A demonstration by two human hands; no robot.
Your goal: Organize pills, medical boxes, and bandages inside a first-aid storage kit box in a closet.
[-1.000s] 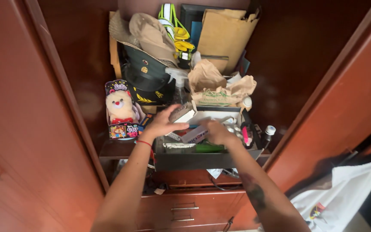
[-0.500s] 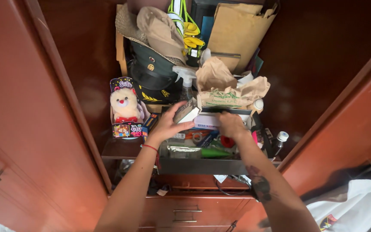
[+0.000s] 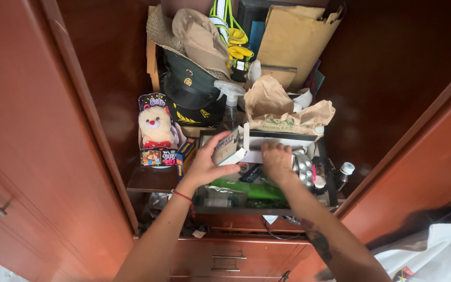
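Observation:
Inside an open wooden wardrobe, a dark box [image 3: 328, 172] full of small items sits on a shelf. My left hand [image 3: 209, 163] grips a small open cardboard box [image 3: 230, 147] at the dark box's left end. My right hand [image 3: 277, 160] reaches into the dark box, its fingers down on a white flat item [image 3: 254, 156] next to blister packs [image 3: 304, 166]. Whether the right hand grips anything is hidden. Green packets [image 3: 246, 189] lie below both hands.
A boxed plush toy [image 3: 155, 130] stands at the left of the shelf. Behind are a spray bottle [image 3: 229, 107], a dark cap [image 3: 189, 94], crumpled brown paper bags [image 3: 283, 107] and a cardboard sheet [image 3: 293, 36]. Drawers [image 3: 225, 256] are below; red-brown doors flank both sides. White cloth [image 3: 434, 256] lies bottom right.
The view has shifted down and closer. My left hand has turned the small cardboard box more upright with its flap open. My right hand has moved further into the dark box.

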